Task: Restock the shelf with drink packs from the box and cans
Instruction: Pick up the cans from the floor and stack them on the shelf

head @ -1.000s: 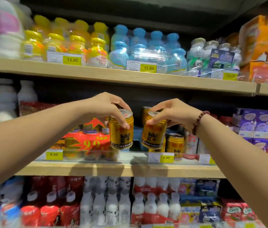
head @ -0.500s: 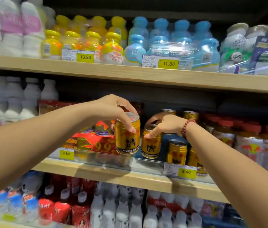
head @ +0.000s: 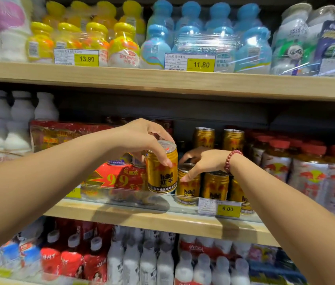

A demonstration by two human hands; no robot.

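While your left hand [head: 139,138] grips one gold can [head: 162,166] by its top above the middle shelf [head: 142,218] edge, your right hand [head: 202,163] clasps the second can [head: 188,185], standing among shelved cans.

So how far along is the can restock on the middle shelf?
Done: several gold cans already stand behind the 6.00 price tag. In hand: the left hand holds a can by its top, above the shelf edge, not yet set down; the right hand is gripping another can on the shelf. Left: placing the raised can. No box or drink packs in view.
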